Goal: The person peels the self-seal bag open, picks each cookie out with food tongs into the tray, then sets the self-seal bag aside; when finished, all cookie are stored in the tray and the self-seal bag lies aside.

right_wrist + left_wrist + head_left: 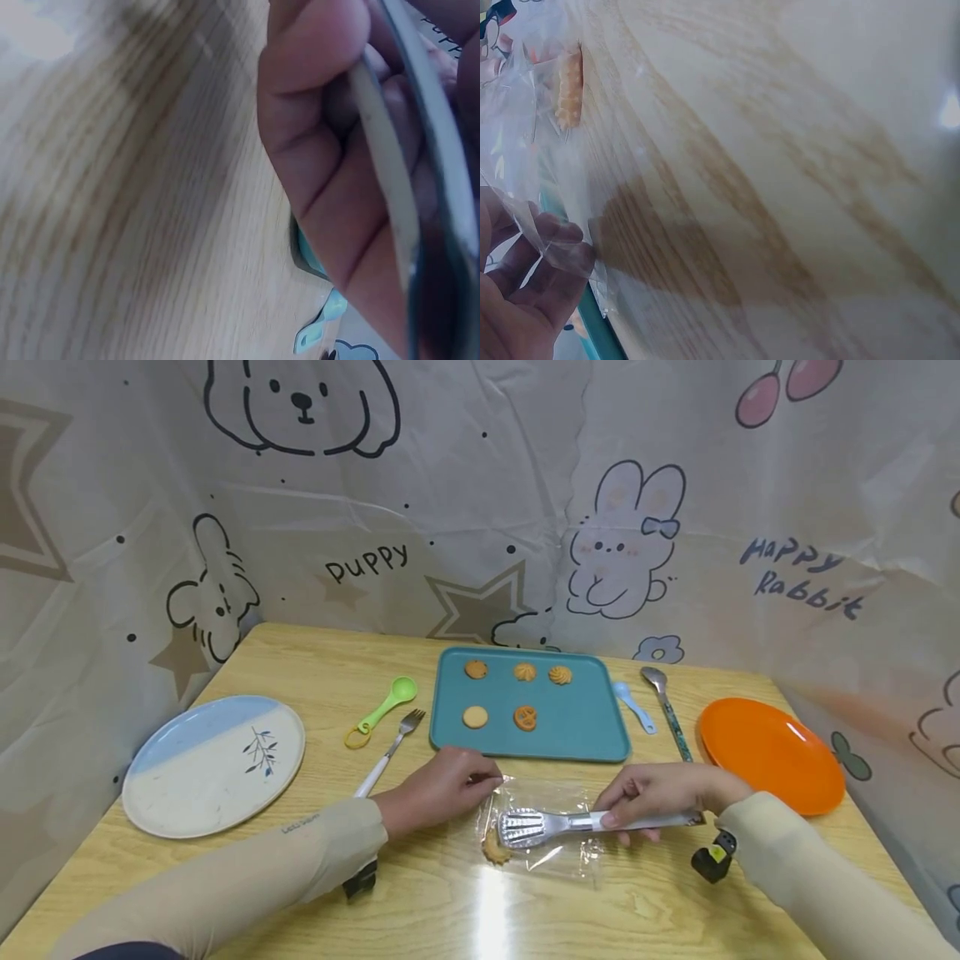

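My left hand (444, 783) pinches the edge of a clear plastic bag (558, 865) at its upper left corner; the left wrist view shows the film (510, 161) between thumb and fingers. My right hand (660, 795) grips metal food tongs (525, 828) by their white handles, and the tongs' slotted head lies over the bag. A golden ridged cookie (495, 849) is at the bag's left end, partly behind the tongs, and appears to be inside the film. In the right wrist view the two tong handles (386, 157) run through my curled fingers.
Beyond the hands, a teal tray (570, 727) holds several cookies. A white-and-blue plate (202, 793), a green spoon (390, 697) and a fork (390, 752) lie left. A blue spoon (635, 706), a metal spoon (667, 710) and an orange plate (772, 756) lie right.
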### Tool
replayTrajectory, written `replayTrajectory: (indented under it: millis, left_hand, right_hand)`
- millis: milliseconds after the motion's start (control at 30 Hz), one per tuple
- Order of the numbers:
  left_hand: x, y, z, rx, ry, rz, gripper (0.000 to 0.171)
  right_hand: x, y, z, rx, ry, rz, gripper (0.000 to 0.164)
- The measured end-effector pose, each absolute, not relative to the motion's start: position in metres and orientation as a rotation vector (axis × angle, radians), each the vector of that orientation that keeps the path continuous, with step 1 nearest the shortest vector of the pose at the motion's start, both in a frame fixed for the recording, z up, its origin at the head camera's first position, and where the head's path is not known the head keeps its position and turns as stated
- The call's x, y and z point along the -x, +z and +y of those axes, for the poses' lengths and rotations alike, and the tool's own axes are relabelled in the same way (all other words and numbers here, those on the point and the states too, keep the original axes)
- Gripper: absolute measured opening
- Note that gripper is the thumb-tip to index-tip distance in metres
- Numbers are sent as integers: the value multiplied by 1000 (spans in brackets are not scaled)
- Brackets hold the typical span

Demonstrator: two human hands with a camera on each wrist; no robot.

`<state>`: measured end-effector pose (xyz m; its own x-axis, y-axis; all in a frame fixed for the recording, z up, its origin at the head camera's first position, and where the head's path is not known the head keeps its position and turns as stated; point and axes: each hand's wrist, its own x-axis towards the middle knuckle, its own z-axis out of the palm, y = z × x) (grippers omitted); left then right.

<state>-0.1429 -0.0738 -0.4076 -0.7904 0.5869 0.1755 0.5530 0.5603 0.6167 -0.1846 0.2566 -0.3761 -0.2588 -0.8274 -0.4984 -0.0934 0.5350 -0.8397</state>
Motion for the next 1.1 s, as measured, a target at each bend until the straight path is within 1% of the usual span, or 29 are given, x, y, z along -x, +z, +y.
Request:
replayTrajectory:
  millis: [267, 467, 667, 933, 1100]
  left_hand:
    - [143, -409, -74, -1018, 1058, 2720, 15]
    - [142, -410, -73, -1006, 1055, 2707, 16]
    - [142, -410, -72, -1006, 1039, 2724, 17]
    - [144, -409, -74, -1023, 1049, 2749, 17]
    - [145, -410, -76, -1009, 1040, 2763, 17]
  right_hand:
    - [182, -380, 258, 824, -880, 1689, 23]
    - [180, -382, 274, 854, -886, 1711, 23]
    - [173, -375, 311, 842, -985, 1713, 25]
    - [164, -359, 370, 704, -1128, 1752, 28]
    - [164, -351, 395, 644, -1130, 1894, 30]
